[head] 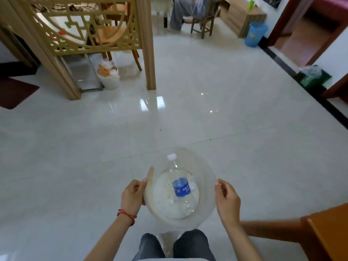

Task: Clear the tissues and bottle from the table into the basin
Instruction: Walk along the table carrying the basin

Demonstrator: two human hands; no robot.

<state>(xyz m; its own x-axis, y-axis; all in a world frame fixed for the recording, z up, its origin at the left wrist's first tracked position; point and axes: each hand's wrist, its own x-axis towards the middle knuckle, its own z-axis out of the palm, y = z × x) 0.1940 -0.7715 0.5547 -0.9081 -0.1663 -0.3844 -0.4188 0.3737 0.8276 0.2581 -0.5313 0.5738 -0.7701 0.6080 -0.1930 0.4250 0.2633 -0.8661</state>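
Note:
I hold a clear plastic basin (205, 166) in front of me above the tiled floor. My left hand (132, 196) grips its left rim and my right hand (227, 199) grips its right rim. Inside lies a clear bottle (180, 187) with a blue label and a white cap, its cap pointing away from me. White tissues (163, 189) lie under and beside the bottle at the basin's bottom. A red cord is tied around my left wrist.
An orange wooden table (327, 232) edge is at the lower right. Ahead to the left stand a wooden lattice screen (90, 25) and a full white waste bin (109, 76). A blue bin (255, 34) and a person seated on a chair (203, 23) are far ahead.

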